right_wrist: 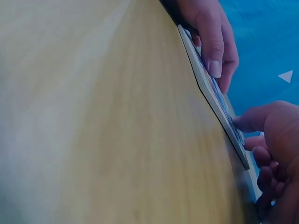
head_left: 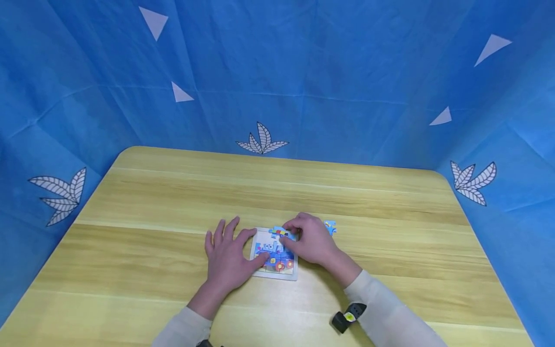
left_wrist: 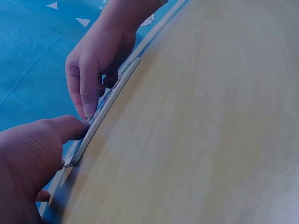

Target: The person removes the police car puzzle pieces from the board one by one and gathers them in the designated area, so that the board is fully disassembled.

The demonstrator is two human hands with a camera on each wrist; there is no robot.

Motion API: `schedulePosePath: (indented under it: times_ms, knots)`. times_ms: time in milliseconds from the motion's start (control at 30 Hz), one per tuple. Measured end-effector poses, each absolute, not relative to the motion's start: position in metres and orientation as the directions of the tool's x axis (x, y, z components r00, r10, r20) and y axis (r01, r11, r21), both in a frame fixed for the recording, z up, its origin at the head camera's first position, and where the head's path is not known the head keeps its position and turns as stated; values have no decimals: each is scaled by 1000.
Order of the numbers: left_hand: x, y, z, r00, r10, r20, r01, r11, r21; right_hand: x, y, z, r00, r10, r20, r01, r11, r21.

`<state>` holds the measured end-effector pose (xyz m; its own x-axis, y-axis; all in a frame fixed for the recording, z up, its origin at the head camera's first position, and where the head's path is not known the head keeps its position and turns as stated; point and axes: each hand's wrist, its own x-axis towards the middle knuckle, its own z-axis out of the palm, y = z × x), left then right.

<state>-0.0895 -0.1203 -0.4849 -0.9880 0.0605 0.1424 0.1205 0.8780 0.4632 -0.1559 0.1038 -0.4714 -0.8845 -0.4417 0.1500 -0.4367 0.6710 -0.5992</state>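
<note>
A small jigsaw puzzle in a white-rimmed square tray (head_left: 275,276) lies on the table, its picture blue with orange wheels and cartoon eyes. At the tray's left side my left hand (head_left: 227,260) rests with fingers spread, the thumb over the picture and the index fingertip at the upper left corner. From the right, my right hand (head_left: 313,241) pinches a blue puzzle piece (head_left: 277,231) with red and yellow marks between thumb and index finger. This piece sits askew over the tray's top part. Pale bare tray bottom shows left of it. In the right wrist view the thumb (right_wrist: 247,120) is right at the puzzle's surface.
Another blue puzzle piece (head_left: 330,226) lies on the table just beyond my right hand, partly hidden by it. The wood-grain table (head_left: 173,193) stretches around the tray. A blue cloth (head_left: 277,72) with white triangles and leaves hangs behind and at both sides.
</note>
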Motion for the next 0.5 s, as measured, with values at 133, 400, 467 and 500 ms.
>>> schedulePosePath:
  times_ms: [133, 400, 467, 500]
  knots:
    - [-89, -120, -485, -988, 63, 143, 123, 878, 464, -156, 105, -469, -884, -446, 142, -431, 657, -618]
    - [-89, -121, -485, -986, 69, 150, 132, 876, 463, -156, 107, -469, -873, -468, 140, -435, 616, -657]
    - [-89, -121, -485, -987, 69, 147, 130, 877, 462, -157, 108, -470, -868, -472, 154, -444, 597, -668]
    - [-89, -121, -485, -987, 68, 146, 129, 877, 462, -157, 109, -470, -866, -473, 162, -448, 589, -673]
